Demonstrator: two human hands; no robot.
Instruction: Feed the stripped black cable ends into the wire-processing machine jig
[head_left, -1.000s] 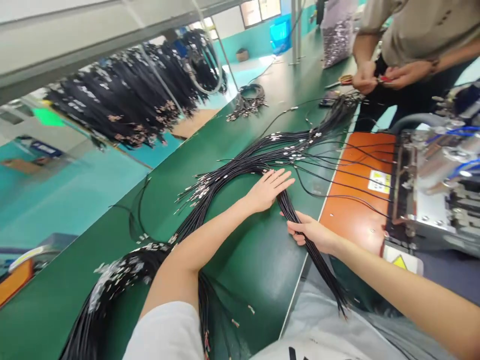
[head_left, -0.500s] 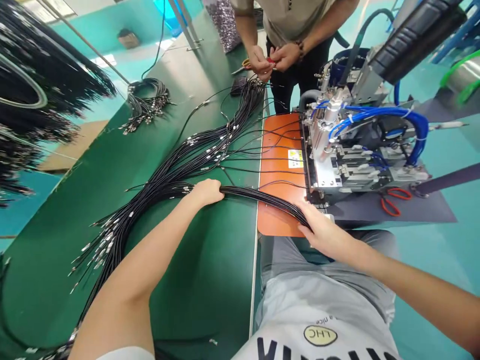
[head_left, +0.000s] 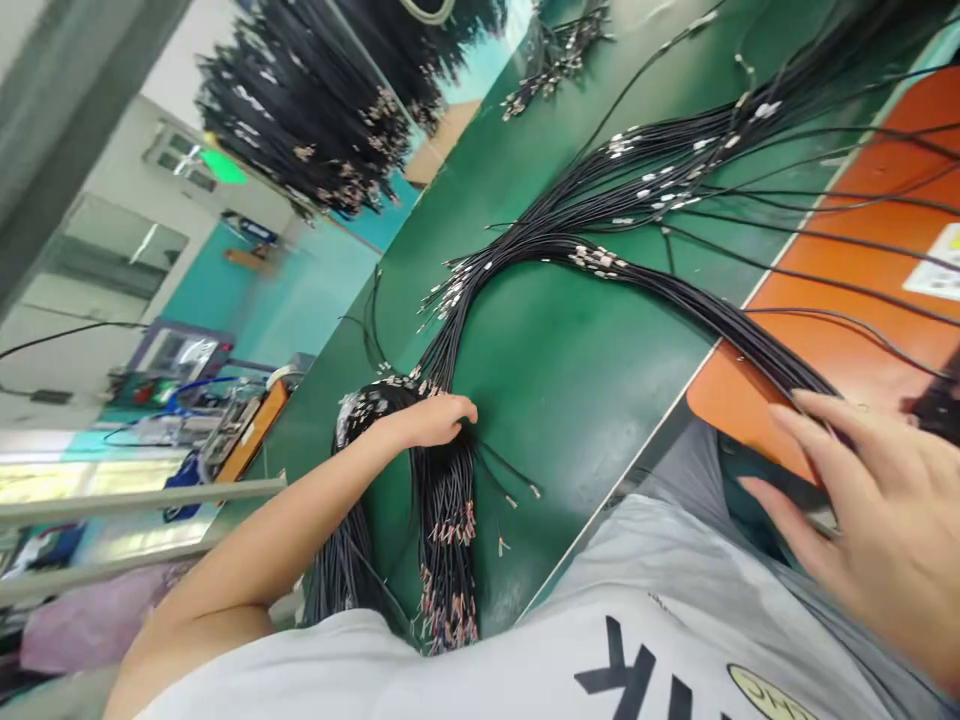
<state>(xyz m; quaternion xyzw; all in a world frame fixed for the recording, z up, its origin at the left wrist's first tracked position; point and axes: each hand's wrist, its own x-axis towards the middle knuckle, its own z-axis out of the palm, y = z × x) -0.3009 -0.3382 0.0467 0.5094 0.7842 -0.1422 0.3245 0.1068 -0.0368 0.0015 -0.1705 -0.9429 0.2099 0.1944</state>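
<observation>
My left hand (head_left: pixel 431 420) is curled closed on a thick bundle of black wires (head_left: pixel 442 500) with metal terminals that hangs over the green table's near edge. A second long bundle of black wires (head_left: pixel 675 295) arcs from there across the green table (head_left: pixel 570 380) to the orange mat (head_left: pixel 847 330). My right hand (head_left: pixel 870 500) rests with fingers stretched out on the end of that bundle at the mat's corner, close to the camera.
More loose black wires with silver terminals (head_left: pixel 675 170) fan across the table toward the upper right. Hanging bunches of black wires (head_left: pixel 322 110) fill a rack at the upper left. A small coil of wires (head_left: pixel 555 50) lies at the table's far end. Machines stand at the left.
The view has swung left and down. My left hand left the long bundle's middle and moved back to the bundle at the near edge, closing on it. The co-worker and machine are out of view.
</observation>
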